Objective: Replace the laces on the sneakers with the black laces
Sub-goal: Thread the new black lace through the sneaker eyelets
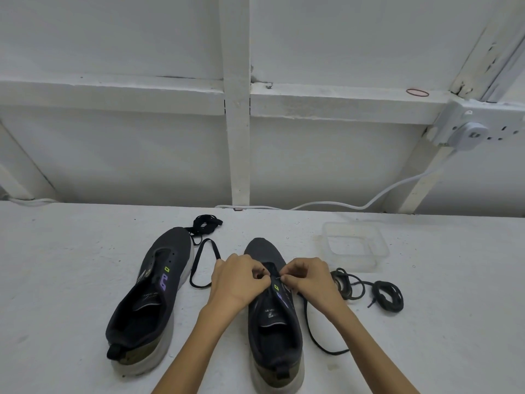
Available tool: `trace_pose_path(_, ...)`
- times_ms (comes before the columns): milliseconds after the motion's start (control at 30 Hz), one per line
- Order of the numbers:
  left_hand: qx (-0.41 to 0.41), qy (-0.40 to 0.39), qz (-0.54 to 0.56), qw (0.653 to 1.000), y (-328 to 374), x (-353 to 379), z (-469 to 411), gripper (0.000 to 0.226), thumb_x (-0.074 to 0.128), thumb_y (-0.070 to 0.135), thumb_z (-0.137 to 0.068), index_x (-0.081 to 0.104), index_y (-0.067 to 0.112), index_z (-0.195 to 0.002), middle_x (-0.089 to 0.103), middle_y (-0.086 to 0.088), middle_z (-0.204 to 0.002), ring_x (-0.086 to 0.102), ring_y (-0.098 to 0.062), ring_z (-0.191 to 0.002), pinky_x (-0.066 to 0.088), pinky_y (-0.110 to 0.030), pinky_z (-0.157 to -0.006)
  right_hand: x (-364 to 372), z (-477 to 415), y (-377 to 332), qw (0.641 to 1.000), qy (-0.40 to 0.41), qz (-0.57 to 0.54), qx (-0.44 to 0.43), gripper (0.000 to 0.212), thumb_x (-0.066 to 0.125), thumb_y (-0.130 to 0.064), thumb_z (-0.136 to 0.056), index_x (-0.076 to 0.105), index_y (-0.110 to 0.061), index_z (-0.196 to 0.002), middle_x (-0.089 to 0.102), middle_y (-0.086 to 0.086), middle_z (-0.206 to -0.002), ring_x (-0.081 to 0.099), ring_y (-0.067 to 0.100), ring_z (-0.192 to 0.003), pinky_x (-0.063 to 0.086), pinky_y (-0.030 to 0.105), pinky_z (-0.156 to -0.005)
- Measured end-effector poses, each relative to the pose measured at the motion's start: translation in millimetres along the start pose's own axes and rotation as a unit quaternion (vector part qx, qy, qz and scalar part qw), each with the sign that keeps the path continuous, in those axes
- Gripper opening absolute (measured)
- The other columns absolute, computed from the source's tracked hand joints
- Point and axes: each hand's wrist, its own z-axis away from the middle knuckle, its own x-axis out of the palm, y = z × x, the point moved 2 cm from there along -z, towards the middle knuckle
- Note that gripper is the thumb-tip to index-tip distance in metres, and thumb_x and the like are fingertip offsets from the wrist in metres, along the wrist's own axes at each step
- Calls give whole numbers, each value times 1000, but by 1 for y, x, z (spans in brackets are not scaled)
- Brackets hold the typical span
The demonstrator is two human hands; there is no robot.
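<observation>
Both hands were at one spot: the left hand (241, 281) and right hand (309, 280), fingers curled tight, pinched one black lace (326, 351) at the front eyelets of the right sneaker (274, 336). Left of that sneaker stood the second sneaker (150, 297); beyond its toe lay one coiled black lace (206, 221). Right of the right sneaker lay two dark lace bundles (387, 295) and one clear tub (355, 245). All sat on a white worktop (71, 265) below a white panelled wall with one socket (468, 135).

Two bare forearms reach forward from the lower edge and converge. The left hand (240, 280) and right hand (308, 278) are backs up, fingers curled inward, fingertips nearly meeting, each pinching the thin black lace (312, 335).
</observation>
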Motion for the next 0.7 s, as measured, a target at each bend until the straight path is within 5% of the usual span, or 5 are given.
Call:
trace_pose_path(333, -41, -36, 57, 997, 2, 3, -7, 13, 69, 33, -76, 73, 37, -88, 55, 15, -66, 52, -4, -79, 31, -31, -88, -1, 2, -5, 1000, -13, -9, 15, 15, 65, 7, -78, 72, -5, -75, 66, 4, -57, 57, 6, -48, 43, 15, -50)
trace_pose_path(567, -31, -19, 114, 993, -3, 11, -1, 13, 74, 42, -78, 72, 40, -90, 52, 20, -73, 50, -1, -82, 33, -33, -89, -5, -4, -10, 1000, -8, 20, 0, 24, 67, 10, -73, 65, -14, -73, 69, 9, -64, 63, 18, -54, 54, 31, -56)
trace_pose_path(700, -26, -11, 112, 993, -3, 14, 0, 13, 73, 44, -79, 70, 44, -91, 52, 14, -80, 50, -3, -83, 33, -32, -89, -3, -7, -17, 998, -29, 47, -8, 30, 63, 13, -69, 61, -17, -72, 64, 4, -61, 57, 14, -50, 50, 25, -54)
